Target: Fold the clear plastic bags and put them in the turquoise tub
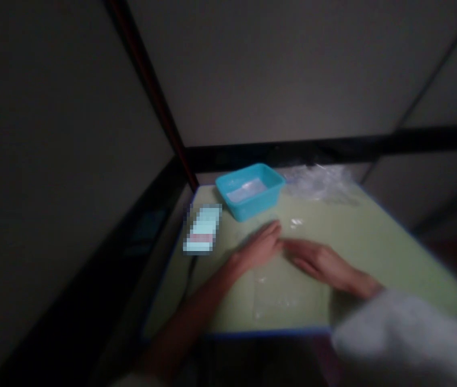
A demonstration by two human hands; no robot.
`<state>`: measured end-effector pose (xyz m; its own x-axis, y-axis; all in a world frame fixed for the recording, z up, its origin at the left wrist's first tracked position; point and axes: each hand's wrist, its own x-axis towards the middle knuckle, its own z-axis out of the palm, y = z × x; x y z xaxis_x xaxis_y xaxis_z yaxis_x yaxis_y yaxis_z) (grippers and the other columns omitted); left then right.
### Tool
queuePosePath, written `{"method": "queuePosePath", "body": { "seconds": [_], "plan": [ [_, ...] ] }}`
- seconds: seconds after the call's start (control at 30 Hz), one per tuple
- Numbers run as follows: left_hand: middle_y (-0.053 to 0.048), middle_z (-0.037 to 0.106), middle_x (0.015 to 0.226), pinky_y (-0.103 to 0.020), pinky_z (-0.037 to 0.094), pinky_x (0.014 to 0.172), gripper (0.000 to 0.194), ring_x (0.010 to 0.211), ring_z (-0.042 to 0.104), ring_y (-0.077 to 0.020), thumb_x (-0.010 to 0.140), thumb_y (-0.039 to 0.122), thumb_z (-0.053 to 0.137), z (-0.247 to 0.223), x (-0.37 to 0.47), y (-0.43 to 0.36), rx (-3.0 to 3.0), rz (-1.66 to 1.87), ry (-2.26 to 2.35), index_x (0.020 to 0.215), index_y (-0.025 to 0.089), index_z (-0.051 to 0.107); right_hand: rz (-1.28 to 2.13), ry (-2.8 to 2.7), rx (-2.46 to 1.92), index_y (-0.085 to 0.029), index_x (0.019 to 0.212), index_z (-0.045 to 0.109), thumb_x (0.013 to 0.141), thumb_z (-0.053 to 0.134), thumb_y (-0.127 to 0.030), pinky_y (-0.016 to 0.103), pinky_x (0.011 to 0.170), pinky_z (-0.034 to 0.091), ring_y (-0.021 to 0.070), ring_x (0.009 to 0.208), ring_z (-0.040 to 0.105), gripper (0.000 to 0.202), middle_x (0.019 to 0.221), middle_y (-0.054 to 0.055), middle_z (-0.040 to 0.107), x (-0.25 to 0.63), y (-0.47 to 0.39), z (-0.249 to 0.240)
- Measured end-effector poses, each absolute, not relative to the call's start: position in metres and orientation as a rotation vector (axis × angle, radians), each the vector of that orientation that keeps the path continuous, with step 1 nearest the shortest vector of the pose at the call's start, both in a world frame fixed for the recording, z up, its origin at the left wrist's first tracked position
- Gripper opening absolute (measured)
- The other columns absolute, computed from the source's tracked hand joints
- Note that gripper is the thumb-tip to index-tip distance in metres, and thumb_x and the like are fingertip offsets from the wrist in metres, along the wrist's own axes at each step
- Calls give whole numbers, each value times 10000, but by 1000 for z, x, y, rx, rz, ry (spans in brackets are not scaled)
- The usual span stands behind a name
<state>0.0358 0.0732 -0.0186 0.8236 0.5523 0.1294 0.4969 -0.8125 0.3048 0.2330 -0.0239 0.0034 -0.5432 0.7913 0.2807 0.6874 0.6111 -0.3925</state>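
Note:
A clear plastic bag (280, 298) lies flat on the pale yellow-green table (377, 236), its edges hard to make out in the dim light. My left hand (263, 246) rests over the upper part of the bag with its fingers stretched out towards the right. Close beside it, my right hand (320, 262) reaches in from the right, palm down, fingers extended and pointing at the left hand. The fingertips of the right hand come up to the left hand; blur hides whether they touch. I see nothing gripped in either hand.
Beyond my hands stands a turquoise plastic basket (258, 207) holding whitish, shiny flat items. A heap of crumpled clear plastic (320, 183) lies at the back right. A phone-like lit screen (204, 230), pixelated, is on the left, with a dark cable (190, 277) below it. Walls enclose the table's back and left.

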Motion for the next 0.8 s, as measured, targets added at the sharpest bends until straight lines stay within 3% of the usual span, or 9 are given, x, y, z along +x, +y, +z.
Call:
{"method": "queuePosePath", "body": {
  "seconds": [0.1,0.17,0.4,0.5,0.6,0.8],
  "plan": [
    [-202,276,1475,-354,215,1123,544,1385,227,-237,914,349,424,-25,39,82,2829,284,810,1352,40,330,411,-2615,-969,-142,1395,381,920,457,-358,406,1094,308,232,1337,327,528,1429,135,407,213,-35,-4],
    [-192,268,1481,-376,195,1125,575,1387,220,-245,911,392,419,-27,39,87,2869,277,791,1362,52,313,445,-2690,-944,-130,1418,337,919,459,-385,404,1109,276,231,1356,282,574,1456,140,356,210,-39,-8],
    [-153,329,1464,-371,212,1115,490,1369,275,-215,938,362,358,-20,44,114,2873,256,816,1351,100,350,541,-2647,-923,-152,1434,301,928,447,-372,417,1121,241,215,1364,262,571,1473,128,319,210,-40,-5],
    [-174,348,1448,-361,224,1115,476,1368,275,-226,942,351,357,-8,37,111,2859,274,856,1324,71,393,600,-2574,-935,-193,1394,382,938,433,-323,411,1112,273,198,1338,328,477,1449,90,382,222,-40,6],
    [-163,351,1449,-376,233,1119,466,1373,263,-226,947,365,352,4,20,81,2826,333,847,1314,85,419,583,-2427,-1109,-238,1292,516,949,404,-281,409,1061,366,197,1266,443,363,1383,55,485,250,-39,13],
    [-75,433,1415,-384,207,1141,452,1346,326,-187,931,371,420,9,-8,-5,2751,260,596,1342,186,396,514,-2382,-1283,-271,1348,454,935,433,-288,463,1046,376,237,1283,415,414,1372,39,495,301,-37,7]
  ]
}}
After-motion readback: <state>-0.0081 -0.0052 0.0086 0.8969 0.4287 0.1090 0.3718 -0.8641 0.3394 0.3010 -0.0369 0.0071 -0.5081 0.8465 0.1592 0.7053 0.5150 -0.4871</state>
